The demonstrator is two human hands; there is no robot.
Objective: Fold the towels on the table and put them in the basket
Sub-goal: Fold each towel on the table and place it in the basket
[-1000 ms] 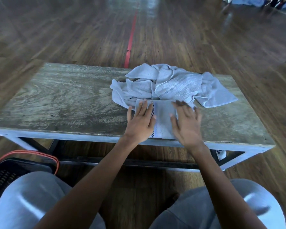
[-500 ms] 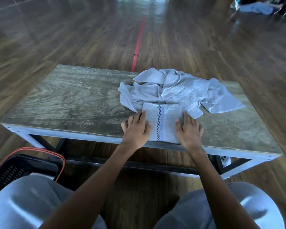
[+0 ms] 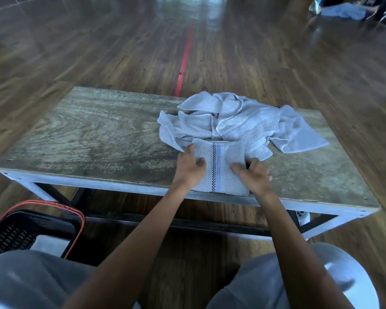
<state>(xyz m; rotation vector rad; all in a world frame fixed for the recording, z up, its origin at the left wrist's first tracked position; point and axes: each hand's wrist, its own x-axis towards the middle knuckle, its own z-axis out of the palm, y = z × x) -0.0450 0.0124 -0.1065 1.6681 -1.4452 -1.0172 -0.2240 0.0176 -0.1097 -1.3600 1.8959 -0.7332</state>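
Found the folded towel [image 3: 220, 175] flat at the near edge of the table [image 3: 98, 141], a compact pale grey-blue rectangle with a dark checked stripe and a blue band running front to back. Noted the crumpled towels [image 3: 243, 123] heaped just behind, touching its far edge. Spotted the black basket [image 3: 54, 223], orange-rimmed, low at the left, nearer than the table, with a pale folded piece [image 3: 50, 245] inside.

Quick count: one surface [image 3: 98, 134]. One folded towel [image 3: 218, 157], plus one crumpled heap of towels [image 3: 243, 123], and no telling how many are tangled in there. Two hands, a left hand [image 3: 188, 167] and a right hand [image 3: 257, 177]. One basket [image 3: 31, 219] with one pale folded piece [image 3: 49, 245] inside. One red floor line [image 3: 185, 56].
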